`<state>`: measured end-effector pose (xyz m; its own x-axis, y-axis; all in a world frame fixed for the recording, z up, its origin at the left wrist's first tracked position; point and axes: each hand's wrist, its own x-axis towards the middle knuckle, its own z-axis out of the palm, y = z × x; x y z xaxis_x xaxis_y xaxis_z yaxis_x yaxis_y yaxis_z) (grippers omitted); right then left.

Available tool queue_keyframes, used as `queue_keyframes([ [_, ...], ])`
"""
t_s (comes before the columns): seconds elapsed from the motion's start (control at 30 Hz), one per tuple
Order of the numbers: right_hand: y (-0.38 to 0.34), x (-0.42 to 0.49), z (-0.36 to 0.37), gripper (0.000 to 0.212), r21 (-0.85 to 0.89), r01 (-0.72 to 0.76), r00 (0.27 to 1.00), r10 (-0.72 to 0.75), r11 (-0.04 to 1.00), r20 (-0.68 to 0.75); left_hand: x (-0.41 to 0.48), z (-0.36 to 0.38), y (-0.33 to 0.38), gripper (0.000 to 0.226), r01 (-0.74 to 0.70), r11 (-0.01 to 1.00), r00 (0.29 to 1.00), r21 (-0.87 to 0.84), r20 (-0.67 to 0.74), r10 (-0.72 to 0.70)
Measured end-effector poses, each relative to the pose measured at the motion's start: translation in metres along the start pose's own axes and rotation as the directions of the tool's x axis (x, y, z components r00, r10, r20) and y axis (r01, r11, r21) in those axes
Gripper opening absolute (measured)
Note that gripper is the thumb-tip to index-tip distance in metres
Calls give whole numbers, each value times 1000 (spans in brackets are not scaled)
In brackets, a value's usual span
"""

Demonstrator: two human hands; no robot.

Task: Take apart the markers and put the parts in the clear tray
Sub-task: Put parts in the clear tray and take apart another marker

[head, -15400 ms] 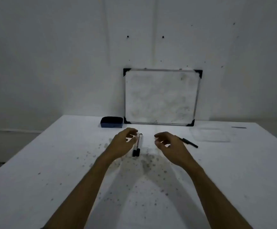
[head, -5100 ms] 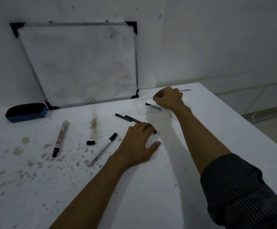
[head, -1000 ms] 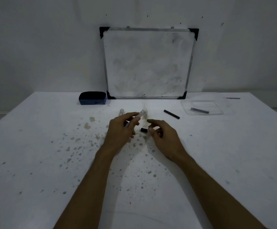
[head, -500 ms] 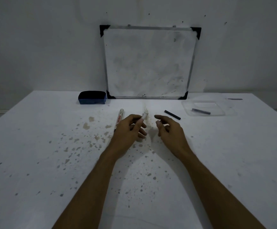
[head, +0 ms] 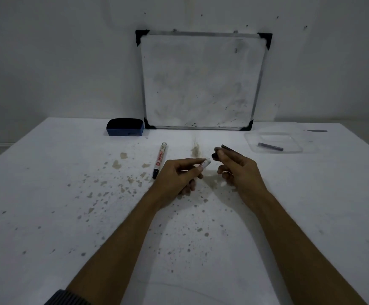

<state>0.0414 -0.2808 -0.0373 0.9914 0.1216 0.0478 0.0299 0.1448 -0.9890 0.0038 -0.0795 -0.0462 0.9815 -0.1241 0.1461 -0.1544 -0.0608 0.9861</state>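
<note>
My left hand (head: 179,176) grips a white marker barrel (head: 206,163); only the barrel's end sticks out past the fingers. My right hand (head: 239,170) is a short gap to its right and pinches a small black marker piece (head: 214,155) between thumb and forefinger. A whole white marker (head: 160,158) with a black tip lies on the table just left of my left hand. A thin black rod (head: 225,147) pokes out behind my right hand. The clear tray (head: 252,145) sits at the far right with one dark rod (head: 270,146) inside.
A whiteboard (head: 201,80) leans on the wall at the table's back edge. A blue eraser (head: 125,127) lies to its left. A small dark strip (head: 316,130) lies beyond the tray. The white table (head: 69,216) is speckled with stains.
My right hand has drawn slightly away from the left, and a small black piece now shows in its fingertips. The left hand still holds the white barrel.
</note>
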Motion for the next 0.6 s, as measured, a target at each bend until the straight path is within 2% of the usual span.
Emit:
queue_keyframes([
  [0.1,1,-1,3,20,-78,18,1000,-17,997,12,-2,-1,-4,28,-32,999,999,29,-17,33],
  [0.43,9,3,-2,22,-246,152,988,-154,957,9,3,1,-11,29,-21,997,998,71,-54,25],
  [0.6,11,4,1,23,-210,174,984,-180,962,-8,2,0,-10,31,-59,995,998,82,-26,61],
])
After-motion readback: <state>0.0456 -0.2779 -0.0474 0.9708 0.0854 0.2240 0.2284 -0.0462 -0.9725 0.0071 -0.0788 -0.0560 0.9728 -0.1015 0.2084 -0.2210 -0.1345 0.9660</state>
